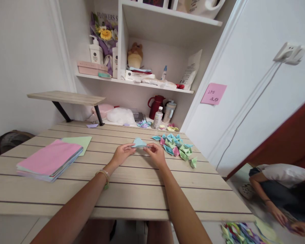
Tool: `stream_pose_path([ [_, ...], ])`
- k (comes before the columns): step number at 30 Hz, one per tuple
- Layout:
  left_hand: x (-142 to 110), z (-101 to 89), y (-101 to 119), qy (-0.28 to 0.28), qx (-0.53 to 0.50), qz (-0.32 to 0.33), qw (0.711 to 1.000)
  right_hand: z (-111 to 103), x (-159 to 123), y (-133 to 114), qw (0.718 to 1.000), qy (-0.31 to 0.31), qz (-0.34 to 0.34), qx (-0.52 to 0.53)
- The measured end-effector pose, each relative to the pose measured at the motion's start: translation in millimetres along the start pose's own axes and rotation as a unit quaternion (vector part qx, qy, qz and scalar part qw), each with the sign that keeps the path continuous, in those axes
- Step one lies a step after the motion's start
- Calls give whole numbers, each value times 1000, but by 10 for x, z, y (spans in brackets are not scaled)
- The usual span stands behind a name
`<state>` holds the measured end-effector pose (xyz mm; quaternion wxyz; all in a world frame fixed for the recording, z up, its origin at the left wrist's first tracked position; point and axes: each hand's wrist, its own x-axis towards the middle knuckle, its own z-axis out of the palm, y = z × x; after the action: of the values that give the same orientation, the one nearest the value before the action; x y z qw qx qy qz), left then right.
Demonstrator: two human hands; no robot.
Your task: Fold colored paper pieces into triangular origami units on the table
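Observation:
A folded piece of light blue paper (139, 142) is held just above the middle of the wooden table. My left hand (123, 153) pinches its left corner between thumb and fingers. On the other side, my right hand (156, 155) grips the right corner the same way. The paper has a raised point in its centre and a flat strip along the bottom. To the right of my right hand lies a pile of folded paper boats (176, 144) in blue, green and pink.
A stack of coloured paper (49, 157) lies on the table's left, near a small raised shelf (66, 97). At the back stand a bottle (157, 118) and a red jug (156, 105). Another person (282, 189) crouches at lower right beside more folded paper (240, 233) on the floor.

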<state>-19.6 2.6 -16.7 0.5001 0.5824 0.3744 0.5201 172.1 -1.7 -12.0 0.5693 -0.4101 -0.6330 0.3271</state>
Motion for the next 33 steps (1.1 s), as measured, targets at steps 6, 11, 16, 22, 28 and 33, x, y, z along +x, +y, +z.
stream_pose_path([
  [6,-31,17,44,-2,-11,-11,1000,17,20,-43,992,44,56,100],
  [11,-27,39,25,1,4,-5,1000,52,29,10,984,40,67,162],
  [16,-8,67,21,-2,-13,-12,1000,79,20,38,983,2,65,170],
  [22,2,47,13,-20,-43,-55,997,100,16,36,990,-20,61,128],
  [28,7,48,2,-25,-34,-71,997,100,6,28,992,-26,64,103],
  [33,14,32,-12,-8,-29,-67,997,101,10,33,986,-40,106,120],
])
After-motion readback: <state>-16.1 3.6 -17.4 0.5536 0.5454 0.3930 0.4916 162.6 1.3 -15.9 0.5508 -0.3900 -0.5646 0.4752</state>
